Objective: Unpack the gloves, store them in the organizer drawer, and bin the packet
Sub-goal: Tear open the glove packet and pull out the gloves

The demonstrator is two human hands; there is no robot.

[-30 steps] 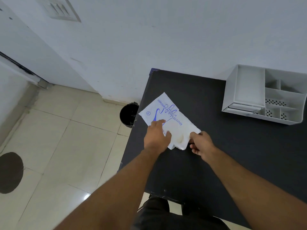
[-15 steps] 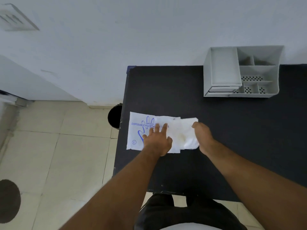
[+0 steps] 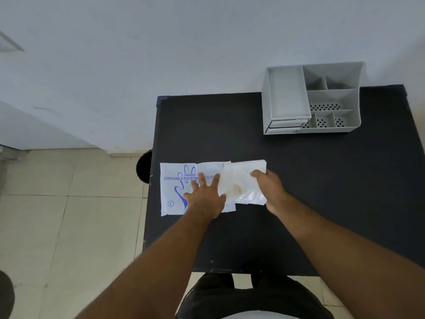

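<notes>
Glove packet [image 3: 174, 192]: flat on black table [image 3: 322, 192], at table's left edge. Left hand [image 3: 204, 199]: fingers spread, pressing packet down. Right hand [image 3: 269, 189]: fingers pinching clear gloves [image 3: 241, 180] protruding from packet's right end. Grey organizer [image 3: 310, 100]: table's far side, well apart from packet. Black bin [image 3: 143, 166]: on floor, just left of table.

Packet [image 3: 174, 192] flat, gloves [image 3: 243, 183] half out

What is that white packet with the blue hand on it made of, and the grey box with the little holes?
The packet looks like thin, slightly shiny plastic film: it creases and lies flat, and its print reads "polyethylene gloves". The grey organizer looks like hard, matte moulded plastic, with thin stiff walls and neat punched holes.
</notes>
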